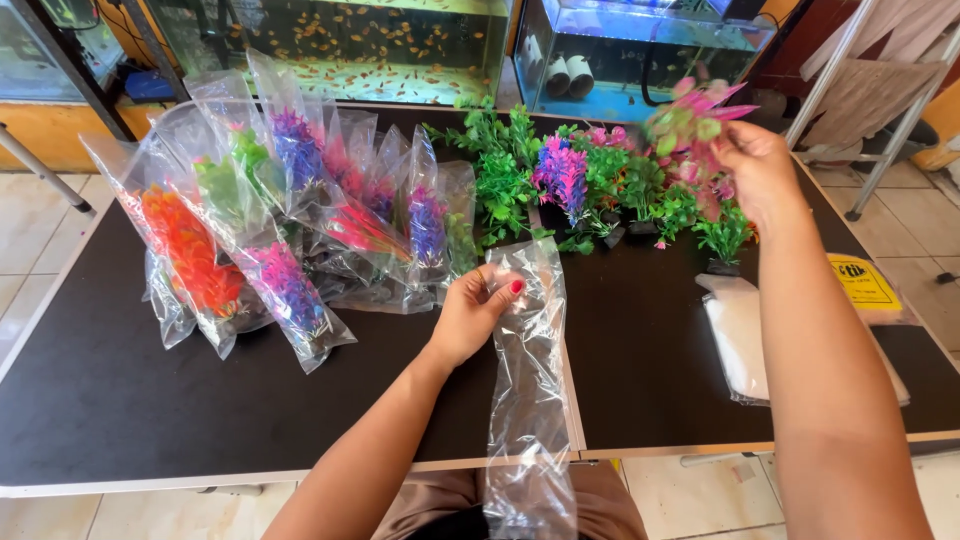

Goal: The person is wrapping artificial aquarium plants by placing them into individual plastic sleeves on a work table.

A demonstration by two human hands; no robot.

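My left hand (pixel 475 312) pinches the top of a long clear plastic bag (pixel 527 400) that lies over the front edge of the black table (pixel 120 400). Raised over the far right of the table, my right hand (pixel 755 170) grips a pink and green artificial plant (pixel 690 115). Just below it, a row of loose artificial plants (pixel 590 185) in green, purple and pink stands on small dark bases. To the left lies a heap of bagged plants (pixel 280 230) in orange, purple, green and pink.
A stack of flat clear bags (pixel 738 335) lies at the right, with a yellow packet (pixel 862 283) beside it. Fish tanks (pixel 370 45) line the back wall. A metal rack (pixel 890 110) stands at the far right on the tiled floor.
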